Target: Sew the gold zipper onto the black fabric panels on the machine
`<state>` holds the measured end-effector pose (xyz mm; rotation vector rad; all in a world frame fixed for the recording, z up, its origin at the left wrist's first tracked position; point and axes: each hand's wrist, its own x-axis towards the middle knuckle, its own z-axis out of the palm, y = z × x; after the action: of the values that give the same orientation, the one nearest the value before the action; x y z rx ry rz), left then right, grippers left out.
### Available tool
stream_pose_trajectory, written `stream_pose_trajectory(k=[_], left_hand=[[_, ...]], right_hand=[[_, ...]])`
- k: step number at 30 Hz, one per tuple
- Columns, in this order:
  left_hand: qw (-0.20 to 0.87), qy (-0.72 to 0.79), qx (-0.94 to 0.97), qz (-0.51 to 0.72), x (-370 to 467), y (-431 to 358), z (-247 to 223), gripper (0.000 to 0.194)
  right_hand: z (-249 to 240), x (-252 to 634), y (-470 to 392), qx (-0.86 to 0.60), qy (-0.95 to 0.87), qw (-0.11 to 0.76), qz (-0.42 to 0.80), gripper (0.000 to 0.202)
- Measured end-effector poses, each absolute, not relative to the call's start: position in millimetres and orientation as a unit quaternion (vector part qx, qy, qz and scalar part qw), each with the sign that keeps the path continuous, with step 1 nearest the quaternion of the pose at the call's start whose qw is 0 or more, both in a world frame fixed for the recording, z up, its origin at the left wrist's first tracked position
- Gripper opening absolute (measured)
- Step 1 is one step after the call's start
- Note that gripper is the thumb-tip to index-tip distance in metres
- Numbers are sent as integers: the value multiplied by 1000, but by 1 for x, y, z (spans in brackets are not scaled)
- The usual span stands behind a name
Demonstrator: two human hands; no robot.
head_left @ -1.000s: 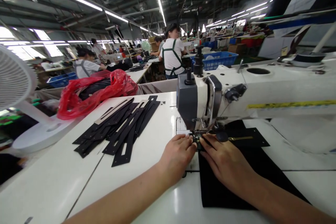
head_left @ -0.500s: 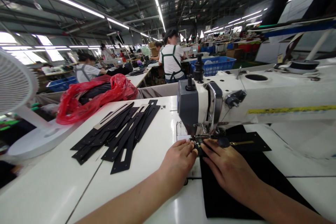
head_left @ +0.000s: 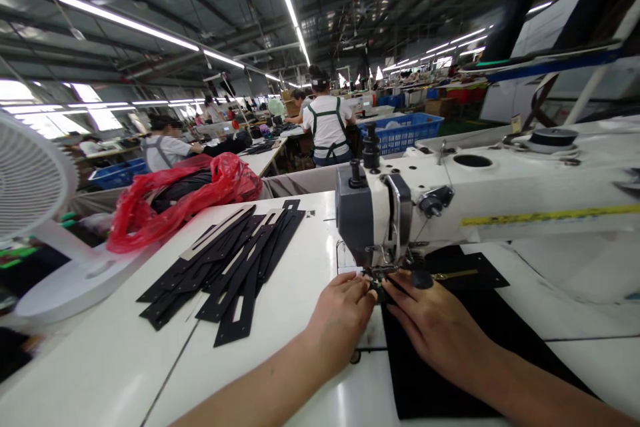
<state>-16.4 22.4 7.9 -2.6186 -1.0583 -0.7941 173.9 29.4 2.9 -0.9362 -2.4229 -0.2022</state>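
My left hand [head_left: 341, 312] is at the sewing machine's presser foot, its fingers curled and pinching the near edge of a black strip. Beside it my right hand [head_left: 433, 313] lies with outstretched fingers on the work, fingertips close to the needle area. A wide black fabric panel [head_left: 425, 383] spreads under the right hand and toward the table's front. To the right of that hand pokes out the black strip's end [head_left: 490, 272], with a gold-coloured zipper [head_left: 457, 275] in its slot. The sewing machine [head_left: 373, 213] hides the exact stitching point.
A pile of slotted black strips [head_left: 235, 273] lies on the white table [head_left: 280, 360] to the left. Behind it is a red plastic bag [head_left: 220, 180]; a white fan [head_left: 40, 227] stands far left. Co-workers sit beyond, near a blue crate [head_left: 407, 133].
The view has tilted slightly, so the table and machine sit a little lower. Both hands stay at the presser foot. A co-worker ahead has turned their head away.
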Motion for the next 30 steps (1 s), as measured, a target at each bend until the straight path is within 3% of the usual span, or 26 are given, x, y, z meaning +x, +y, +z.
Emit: stream_pose_trajectory(k=[12,30], left_hand=[[86,-367,-886,-270,-19,28,6,11],[67,-375,-886,-265,-22,33,7,15]], right_hand=[[0,172,35,-366,-899,229,-69,33],[5,172,36,-371,-895,244,-44,29]])
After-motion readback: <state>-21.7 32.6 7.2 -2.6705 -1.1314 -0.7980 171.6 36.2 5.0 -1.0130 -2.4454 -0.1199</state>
